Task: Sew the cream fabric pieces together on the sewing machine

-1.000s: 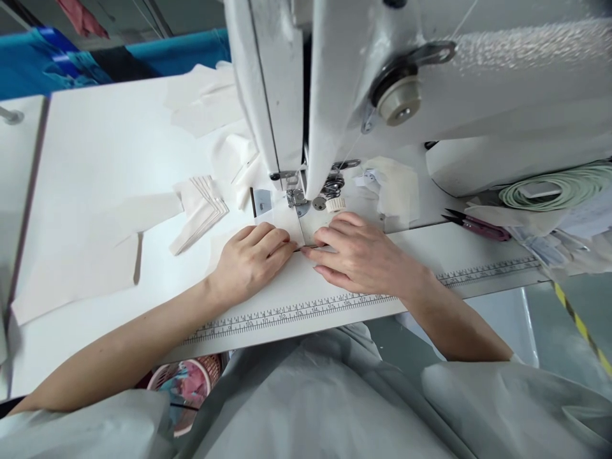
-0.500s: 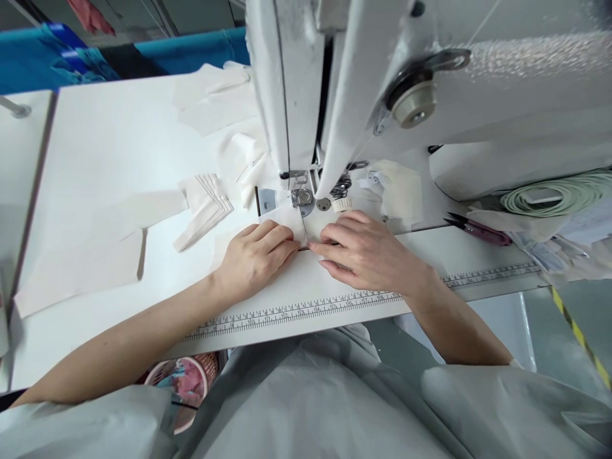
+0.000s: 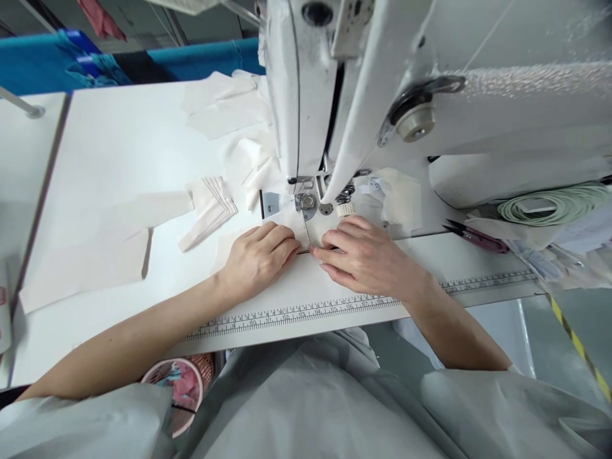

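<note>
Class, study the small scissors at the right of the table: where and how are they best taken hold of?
Probably by the purple handle, with the right hand coming from the near side, over the bare table. The scissors lie flat, dark pointed blades facing left, while cloth scraps crowd the handle's right end.

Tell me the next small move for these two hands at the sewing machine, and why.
Probably ease the pale cloth slightly toward the presser foot, guiding it flat. Its far end lies close by the metal, the left hand rests on its near part, and the right hand has fingertips by its near edge, seemingly placed to steer.
</note>
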`<state>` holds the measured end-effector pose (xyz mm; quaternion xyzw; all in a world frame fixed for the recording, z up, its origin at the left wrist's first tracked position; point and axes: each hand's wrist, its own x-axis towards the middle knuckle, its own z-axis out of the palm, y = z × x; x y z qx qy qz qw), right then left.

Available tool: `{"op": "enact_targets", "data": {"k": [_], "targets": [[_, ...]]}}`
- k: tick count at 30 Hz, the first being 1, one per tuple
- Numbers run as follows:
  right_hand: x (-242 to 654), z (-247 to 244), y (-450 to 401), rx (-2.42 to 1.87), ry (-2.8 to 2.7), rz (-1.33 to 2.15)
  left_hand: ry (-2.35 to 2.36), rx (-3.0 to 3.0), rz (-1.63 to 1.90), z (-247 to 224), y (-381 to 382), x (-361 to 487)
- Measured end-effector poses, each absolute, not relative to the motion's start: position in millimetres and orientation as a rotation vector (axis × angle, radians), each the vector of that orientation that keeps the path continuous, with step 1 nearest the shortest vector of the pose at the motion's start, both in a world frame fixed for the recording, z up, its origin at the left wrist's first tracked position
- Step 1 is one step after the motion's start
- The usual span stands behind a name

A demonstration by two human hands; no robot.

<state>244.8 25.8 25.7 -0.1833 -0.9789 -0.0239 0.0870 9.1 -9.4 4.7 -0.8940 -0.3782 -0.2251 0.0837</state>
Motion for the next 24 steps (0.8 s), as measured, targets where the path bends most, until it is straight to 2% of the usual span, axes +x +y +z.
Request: {"op": "enact_targets", "data": {"k": [24], "targets": [[244.0,26.6,23.5,-0.543,-2.906,-0.006,-0.977,-2.6,-0.599,4.6,-12.2,11.2]]}}
